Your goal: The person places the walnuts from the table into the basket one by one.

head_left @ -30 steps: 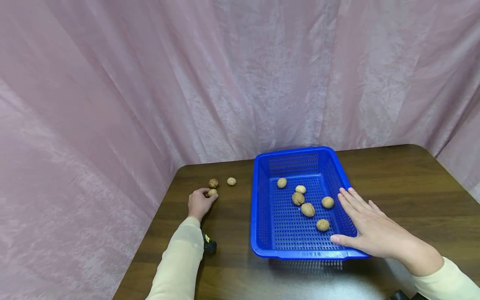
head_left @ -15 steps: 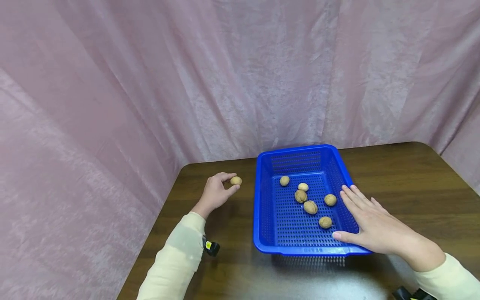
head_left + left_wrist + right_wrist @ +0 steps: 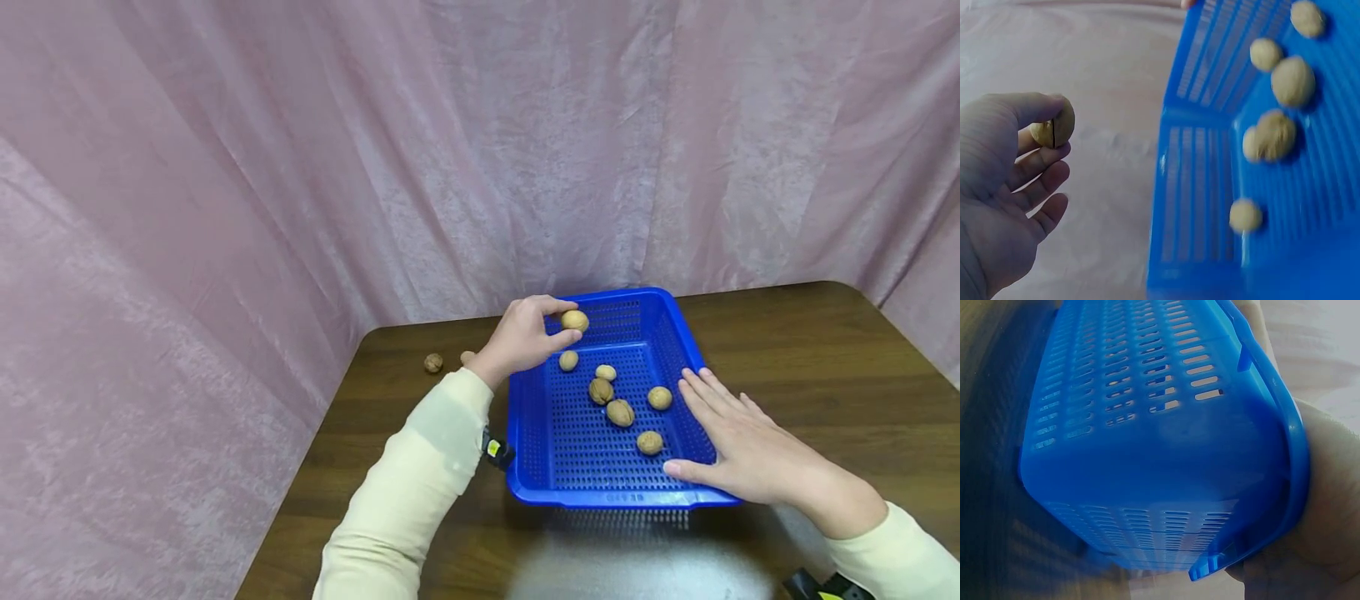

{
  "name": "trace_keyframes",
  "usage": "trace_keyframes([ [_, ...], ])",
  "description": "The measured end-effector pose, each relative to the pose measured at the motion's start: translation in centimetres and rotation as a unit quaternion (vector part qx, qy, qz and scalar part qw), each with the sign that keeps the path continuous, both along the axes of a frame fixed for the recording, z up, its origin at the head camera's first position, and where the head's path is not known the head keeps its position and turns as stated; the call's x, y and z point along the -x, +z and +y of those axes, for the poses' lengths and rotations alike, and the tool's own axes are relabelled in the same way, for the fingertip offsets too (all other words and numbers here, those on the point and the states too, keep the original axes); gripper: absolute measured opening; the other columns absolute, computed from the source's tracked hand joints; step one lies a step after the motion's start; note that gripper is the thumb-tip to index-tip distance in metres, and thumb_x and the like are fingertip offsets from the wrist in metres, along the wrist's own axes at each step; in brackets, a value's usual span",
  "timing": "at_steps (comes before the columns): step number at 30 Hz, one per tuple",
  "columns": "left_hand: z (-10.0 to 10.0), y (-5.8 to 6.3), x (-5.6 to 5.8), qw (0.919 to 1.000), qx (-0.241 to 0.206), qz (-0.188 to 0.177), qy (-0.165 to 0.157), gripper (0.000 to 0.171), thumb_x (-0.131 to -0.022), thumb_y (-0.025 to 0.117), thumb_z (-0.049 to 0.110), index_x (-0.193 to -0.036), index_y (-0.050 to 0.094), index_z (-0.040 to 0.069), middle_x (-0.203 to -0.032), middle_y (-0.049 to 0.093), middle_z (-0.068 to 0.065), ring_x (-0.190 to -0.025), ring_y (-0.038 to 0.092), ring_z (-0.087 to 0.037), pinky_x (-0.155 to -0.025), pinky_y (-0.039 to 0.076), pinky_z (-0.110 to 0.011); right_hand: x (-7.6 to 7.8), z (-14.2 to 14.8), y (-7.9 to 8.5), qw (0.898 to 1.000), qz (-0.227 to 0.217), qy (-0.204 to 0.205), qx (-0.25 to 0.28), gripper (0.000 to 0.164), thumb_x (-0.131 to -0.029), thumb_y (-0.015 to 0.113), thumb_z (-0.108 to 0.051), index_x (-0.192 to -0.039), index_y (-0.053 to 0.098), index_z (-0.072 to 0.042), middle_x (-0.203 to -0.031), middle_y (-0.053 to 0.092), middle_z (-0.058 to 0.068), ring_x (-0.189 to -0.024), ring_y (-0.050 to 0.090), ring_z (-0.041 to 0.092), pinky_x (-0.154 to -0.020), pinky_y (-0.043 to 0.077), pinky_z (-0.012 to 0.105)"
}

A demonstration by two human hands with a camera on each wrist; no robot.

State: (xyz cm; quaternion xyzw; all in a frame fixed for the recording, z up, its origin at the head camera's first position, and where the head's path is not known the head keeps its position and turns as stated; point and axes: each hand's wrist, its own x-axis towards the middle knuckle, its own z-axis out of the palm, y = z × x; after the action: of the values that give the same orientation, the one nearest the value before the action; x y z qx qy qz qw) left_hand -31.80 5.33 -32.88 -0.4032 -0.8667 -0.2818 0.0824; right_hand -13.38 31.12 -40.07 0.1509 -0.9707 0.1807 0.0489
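Note:
My left hand (image 3: 527, 337) is over the far left corner of the blue plastic basket (image 3: 626, 500), pinching a walnut (image 3: 575, 322) between thumb and fingertips. In the left wrist view that walnut (image 3: 1065, 122) shows a dark seam, and the other fingers curve loosely below it. Fingers spread fairly straight, my right hand (image 3: 761, 458) rests on the basket's right rim near the front corner. The right wrist view shows the slotted outer wall (image 3: 1147, 456) with part of that hand (image 3: 1329, 487) against the rim. Several walnuts (image 3: 620, 412) lie scattered on the basket floor.
On the brown wooden table (image 3: 810, 367), left of the basket, lies a dark walnut (image 3: 433, 362). Beside it a paler one (image 3: 468, 357) is partly hidden by my left wrist. A pink curtain (image 3: 480, 167) hangs behind the table.
My left hand has picked up a walnut from the table at the left and carried it rightward to over the basket. The right hand stays on the rim.

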Motion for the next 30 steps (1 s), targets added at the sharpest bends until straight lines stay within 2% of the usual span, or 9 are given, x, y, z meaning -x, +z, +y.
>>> trace_keyframes([
  [5,4.1,-1.0,-0.2,0.9990,0.023,-0.038,-0.006,0.043,-0.088,0.071,0.035,-0.127,0.065,0.019,-0.121,0.064,0.007,-0.109,0.058,-0.007,-0.089,0.045,-0.021,-0.1,-0.2,0.0,1.000,-0.008,0.002,0.002,0.104,-0.082,0.059,-0.067,-0.152,0.020,0.001,-0.158,0.015,0.020,-0.146,0.003,0.033,-0.105,0.014,0.070],
  [11,7.0,-4.3,0.1,0.9947,0.060,-0.083,-0.014,0.043,-0.087,0.071,0.036,-0.127,0.064,0.019,-0.119,0.063,0.010,-0.111,0.057,-0.006,-0.090,0.044,-0.017,-0.4,-0.6,0.1,1.000,-0.002,0.006,0.003,0.104,-0.082,0.060,-0.067,-0.151,0.021,0.001,-0.157,0.016,0.020,-0.146,0.004,0.033,-0.105,0.014,0.070],
  [15,7.6,-6.7,0.4,0.9905,0.105,-0.087,-0.016,0.040,-0.086,0.073,0.034,-0.123,0.067,0.019,-0.110,0.066,0.011,-0.106,0.060,-0.006,-0.087,0.044,-0.016,-0.6,-0.8,0.1,1.000,-0.004,0.009,0.002,0.105,-0.083,0.058,-0.068,-0.151,0.020,0.001,-0.157,0.015,0.020,-0.146,0.003,0.033,-0.105,0.013,0.069],
  [18,7.6,-7.8,0.6,0.9873,0.133,-0.084,-0.022,0.038,-0.085,0.074,0.035,-0.120,0.069,0.021,-0.105,0.067,0.013,-0.100,0.061,-0.006,-0.081,0.045,-0.015,-0.6,-0.8,0.1,1.000,-0.004,0.009,0.001,0.105,-0.083,0.058,-0.068,-0.152,0.019,0.001,-0.158,0.014,0.019,-0.146,0.002,0.032,-0.107,0.011,0.068],
  [22,7.8,-8.5,0.6,0.9845,0.154,-0.077,-0.035,0.038,-0.082,0.077,0.037,-0.117,0.071,0.024,-0.099,0.067,0.016,-0.094,0.061,-0.004,-0.076,0.045,-0.014,-0.6,-0.8,0.1,1.000,0.003,0.008,-0.004,0.104,-0.083,0.059,-0.067,-0.152,0.020,0.000,-0.158,0.015,0.019,-0.146,0.003,0.031,-0.106,0.013,0.068],
  [26,8.0,-9.0,0.7,0.9823,0.170,-0.069,-0.037,0.037,-0.079,0.079,0.039,-0.114,0.073,0.026,-0.096,0.067,0.018,-0.092,0.059,0.000,-0.078,0.043,-0.013,-0.6,-0.8,-0.1,1.000,0.008,0.008,-0.006,0.104,-0.083,0.060,-0.066,-0.151,0.021,0.001,-0.157,0.016,0.020,-0.146,0.004,0.032,-0.106,0.014,0.068],
  [30,8.2,-9.4,0.6,0.9787,0.185,-0.076,-0.045,0.033,-0.080,0.078,0.038,-0.111,0.073,0.027,-0.094,0.067,0.020,-0.092,0.057,0.003,-0.080,0.043,-0.012,-0.6,-0.8,-0.2,1.000,0.010,0.006,-0.006,0.104,-0.083,0.060,-0.066,-0.151,0.021,0.001,-0.157,0.016,0.020,-0.146,0.004,0.032,-0.106,0.013,0.068],
])
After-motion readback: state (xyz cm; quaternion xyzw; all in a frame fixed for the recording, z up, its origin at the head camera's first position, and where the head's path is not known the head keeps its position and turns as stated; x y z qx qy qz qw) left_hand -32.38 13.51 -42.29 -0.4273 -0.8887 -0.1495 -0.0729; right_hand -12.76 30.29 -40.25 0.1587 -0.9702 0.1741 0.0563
